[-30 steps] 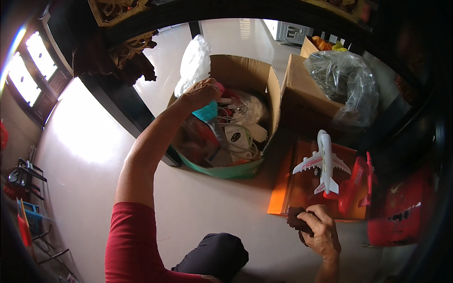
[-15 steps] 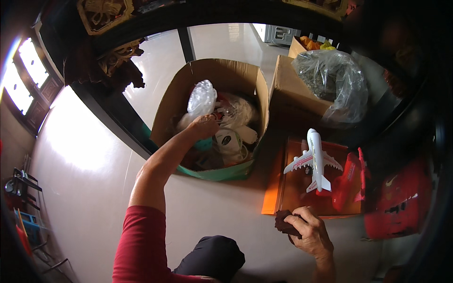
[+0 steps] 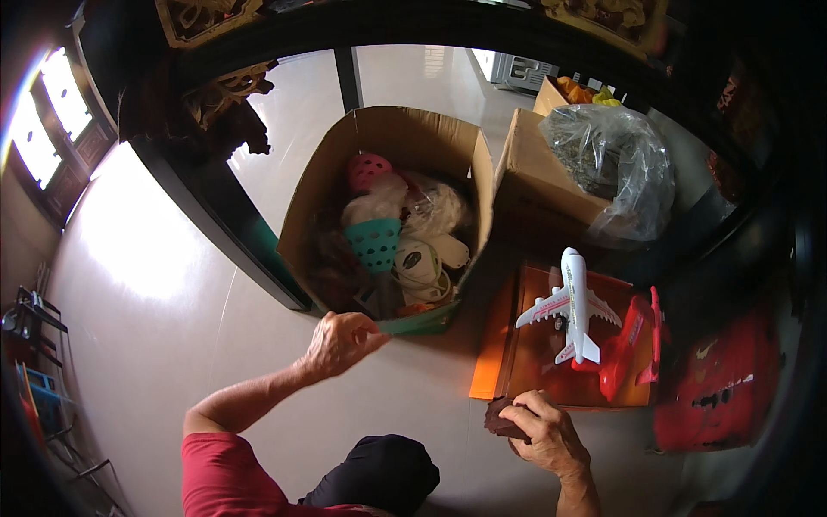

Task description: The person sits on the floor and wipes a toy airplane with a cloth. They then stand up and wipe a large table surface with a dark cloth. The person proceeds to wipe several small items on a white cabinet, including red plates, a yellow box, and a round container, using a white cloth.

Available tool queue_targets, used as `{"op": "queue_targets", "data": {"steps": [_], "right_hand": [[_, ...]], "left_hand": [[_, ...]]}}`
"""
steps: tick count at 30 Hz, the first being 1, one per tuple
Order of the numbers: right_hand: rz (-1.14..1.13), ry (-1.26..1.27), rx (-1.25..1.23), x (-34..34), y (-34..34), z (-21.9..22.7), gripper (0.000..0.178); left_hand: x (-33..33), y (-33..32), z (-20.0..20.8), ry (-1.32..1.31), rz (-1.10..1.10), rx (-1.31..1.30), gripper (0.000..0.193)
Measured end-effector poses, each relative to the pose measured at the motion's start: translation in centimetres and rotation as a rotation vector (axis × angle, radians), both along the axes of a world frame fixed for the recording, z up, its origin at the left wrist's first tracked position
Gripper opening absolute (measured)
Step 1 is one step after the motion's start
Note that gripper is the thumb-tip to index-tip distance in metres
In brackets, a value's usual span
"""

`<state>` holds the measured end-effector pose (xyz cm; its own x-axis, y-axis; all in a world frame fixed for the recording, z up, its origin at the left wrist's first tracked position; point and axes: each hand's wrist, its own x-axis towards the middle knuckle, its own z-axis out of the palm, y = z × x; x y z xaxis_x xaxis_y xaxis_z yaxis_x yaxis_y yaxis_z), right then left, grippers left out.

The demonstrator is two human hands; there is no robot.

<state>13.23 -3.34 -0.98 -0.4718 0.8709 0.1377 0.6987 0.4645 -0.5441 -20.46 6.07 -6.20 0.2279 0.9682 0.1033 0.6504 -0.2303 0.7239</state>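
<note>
My left hand [image 3: 341, 341] rests at the near rim of an open cardboard box [image 3: 320, 207], fingers curled, nothing visibly in it. The box is full of household odds: a teal perforated basket [image 3: 375, 243], a pink perforated ball [image 3: 369, 170], white plastic bags and white round items. My right hand [image 3: 543, 431] grips a small dark brown object [image 3: 499, 419] at the near corner of an orange-brown wooden board [image 3: 534, 353]. On that board lie a white toy airplane [image 3: 573, 303] and a red toy [image 3: 627, 353].
A second cardboard box [image 3: 534, 177] behind holds a clear plastic bag [image 3: 613, 164] of greyish stuff. Dark carved wooden furniture [image 3: 215, 207] stands left of the box. A red bag [image 3: 715, 383] sits far right. Pale tiled floor [image 3: 146, 284] spreads left.
My left hand let go of a white plastic bag inside the box and drew back to its near rim. My right hand keeps its hold on the dark object.
</note>
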Motion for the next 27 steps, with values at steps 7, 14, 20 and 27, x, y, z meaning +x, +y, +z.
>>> {"op": "queue_targets", "data": {"steps": [7,14,20,27], "right_hand": [[0.072,-0.052,-0.050,-0.6,-0.4,-0.1,0.036],[0.091,-0.066,-0.223,-0.1,-2.8,-1.1,0.030],[-0.003,-0.021,-0.411,1.2,-5.1,-2.4,0.026],[-0.040,-0.056,-0.367,2.1,-5.1,-3.4,0.028]], "left_hand": [[-0.5,-4.5,-9.2,-0.470,0.243,-0.637,0.065],[-1.5,2.2,-20.6,-1.481,0.633,-0.820,0.081],[-0.9,6.1,-21.4,-1.570,0.611,-0.654,0.054],[-1.8,12.6,-26.2,-1.623,0.737,-0.585,0.062]]}}
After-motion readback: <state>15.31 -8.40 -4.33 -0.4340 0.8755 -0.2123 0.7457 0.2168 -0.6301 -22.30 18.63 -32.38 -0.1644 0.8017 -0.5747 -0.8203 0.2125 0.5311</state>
